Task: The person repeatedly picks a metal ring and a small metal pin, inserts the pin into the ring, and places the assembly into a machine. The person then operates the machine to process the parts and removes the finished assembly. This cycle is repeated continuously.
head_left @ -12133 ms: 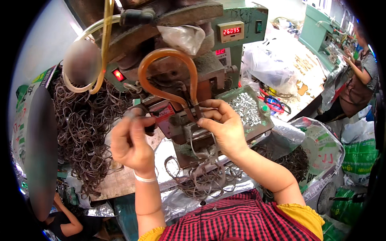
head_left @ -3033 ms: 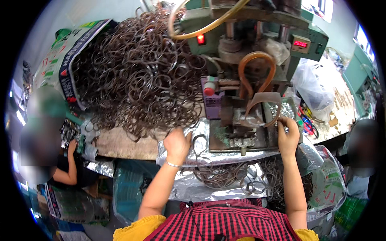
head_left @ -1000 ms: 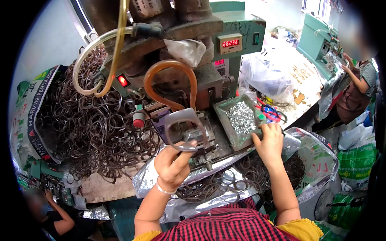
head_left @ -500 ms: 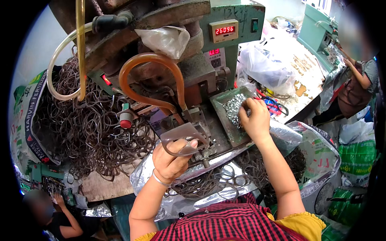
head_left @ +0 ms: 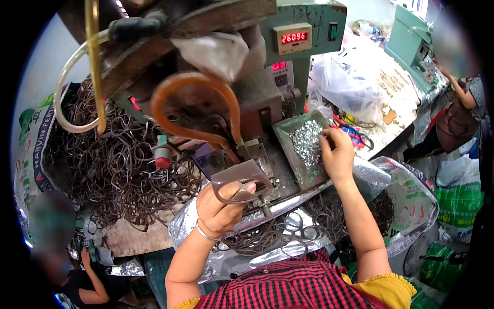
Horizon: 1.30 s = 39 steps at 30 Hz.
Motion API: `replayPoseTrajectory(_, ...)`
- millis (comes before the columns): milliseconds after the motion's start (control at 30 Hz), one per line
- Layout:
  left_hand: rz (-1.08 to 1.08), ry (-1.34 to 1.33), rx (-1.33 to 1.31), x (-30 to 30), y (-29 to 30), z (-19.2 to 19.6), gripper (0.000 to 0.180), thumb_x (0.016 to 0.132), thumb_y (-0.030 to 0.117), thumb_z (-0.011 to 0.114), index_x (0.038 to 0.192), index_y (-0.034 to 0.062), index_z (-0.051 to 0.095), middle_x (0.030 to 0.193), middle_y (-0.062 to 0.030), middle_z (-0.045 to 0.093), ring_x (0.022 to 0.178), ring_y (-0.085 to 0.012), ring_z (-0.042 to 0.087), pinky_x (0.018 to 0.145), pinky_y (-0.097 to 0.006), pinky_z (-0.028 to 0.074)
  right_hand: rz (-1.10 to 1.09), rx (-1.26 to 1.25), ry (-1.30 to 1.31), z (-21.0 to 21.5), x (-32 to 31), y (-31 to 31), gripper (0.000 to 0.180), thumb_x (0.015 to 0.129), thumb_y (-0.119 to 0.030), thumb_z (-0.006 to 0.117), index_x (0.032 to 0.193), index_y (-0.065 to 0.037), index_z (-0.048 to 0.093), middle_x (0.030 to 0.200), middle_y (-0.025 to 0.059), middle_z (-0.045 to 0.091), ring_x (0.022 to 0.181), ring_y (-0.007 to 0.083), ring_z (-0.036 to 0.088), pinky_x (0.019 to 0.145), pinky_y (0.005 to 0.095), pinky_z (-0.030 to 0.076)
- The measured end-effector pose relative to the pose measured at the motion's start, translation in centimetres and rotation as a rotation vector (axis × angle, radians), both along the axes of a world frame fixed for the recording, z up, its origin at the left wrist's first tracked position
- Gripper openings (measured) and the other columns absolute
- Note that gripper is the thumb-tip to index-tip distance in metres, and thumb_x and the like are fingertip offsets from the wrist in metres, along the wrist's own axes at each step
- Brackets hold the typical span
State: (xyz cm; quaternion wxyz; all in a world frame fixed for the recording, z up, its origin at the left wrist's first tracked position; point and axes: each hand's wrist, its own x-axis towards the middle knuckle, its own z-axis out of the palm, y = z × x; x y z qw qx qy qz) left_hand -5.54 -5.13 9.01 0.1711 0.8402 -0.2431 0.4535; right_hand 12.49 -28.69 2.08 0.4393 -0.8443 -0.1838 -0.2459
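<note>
My left hand [head_left: 221, 208] is closed round a flat, glossy brown band loop [head_left: 242, 177]. It holds the loop close in front of the machine's metal fixture [head_left: 262, 159]. My right hand [head_left: 337, 154] is at the right side of a shallow green metal tray [head_left: 286, 138], beside a heap of small silvery metal pieces [head_left: 307, 141]. Thumb and fingers there are drawn together; whether a piece is between them is too small to see. A thick orange-brown hose [head_left: 157, 100] curves above the fixture.
Dark brown band loops [head_left: 123, 170] lie in a big heap at left, with others [head_left: 272, 234] on silvery sheeting before me. A red-capped button [head_left: 162, 160] sticks out left of the fixture. Green machine housing [head_left: 321, 31] rises behind. Two other people work at far left and right.
My right hand has shifted slightly right, from over the metal pieces to the tray's side. The left hand keeps the band loop at the fixture. The view has moved a little.
</note>
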Motion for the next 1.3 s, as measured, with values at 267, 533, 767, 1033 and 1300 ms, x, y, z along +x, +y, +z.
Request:
replayPoseTrajectory(267,0.037,0.09,-0.098,-1.8,-0.4,-0.6,0.029,0.071,-0.013,0.062,0.095,0.0008,0.068,0.109,-0.0194,0.069,0.079,-0.0288,0.069,0.065,-0.034,0.055,0.095,-0.527,-0.236,-0.5,0.4,5.9,0.022,0.072,-0.009,0.068,0.094,-0.007,0.067,0.102,0.0128,0.058,0.1,0.0327,0.056,0.077,0.0439,0.048)
replayPoseTrajectory(533,0.707,-0.026,-0.791,-12.0,4.0,0.7,0.012,0.09,-0.007,0.056,0.096,-0.0035,0.065,0.095,-0.0084,0.064,0.088,-0.0165,0.061,0.08,-0.03,0.049,0.098,-0.094,0.036,0.0,-2.7,0.3,0.016,0.081,-0.002,0.068,0.096,-0.001,0.064,0.088,0.014,0.067,0.084,0.0305,0.065,0.076,0.038,0.05)
replayPoseTrajectory(767,0.738,0.684,0.059,-3.0,13.3,-0.1,0.023,0.076,0.0,0.062,0.096,0.0086,0.069,0.102,-0.0111,0.061,0.092,-0.0328,0.062,0.078,-0.042,0.051,0.264,0.036,0.017,2.8,-3.2,4.4,0.015,0.079,0.001,0.066,0.094,-0.001,0.065,0.09,0.0132,0.067,0.087,0.0294,0.065,0.079,0.0371,0.05)
replayPoseTrajectory(1033,0.49,0.191,-0.473,-4.6,15.8,-1.5,0.016,0.093,0.011,0.064,0.102,0.0005,0.071,0.133,-0.0122,0.058,0.11,-0.0202,0.061,0.091,-0.033,0.05,0.095,-0.028,-0.049,0.7,-5.6,-1.8,0.01,0.082,0.003,0.066,0.091,0.0,0.065,0.091,0.0123,0.066,0.089,0.0284,0.062,0.082,0.0348,0.047)
replayPoseTrajectory(1300,0.429,0.425,-1.536,-7.8,13.3,-1.0,0.047,0.101,0.054,0.042,0.095,0.0105,0.06,0.077,-0.0003,0.054,0.065,-0.0106,0.043,0.059,-0.025,0.036,0.181,0.091,0.119,3.0,-9.6,-4.4,0.014,0.081,0.003,0.067,0.094,-0.001,0.072,0.09,0.0109,0.07,0.088,0.0243,0.066,0.083,0.033,0.05)
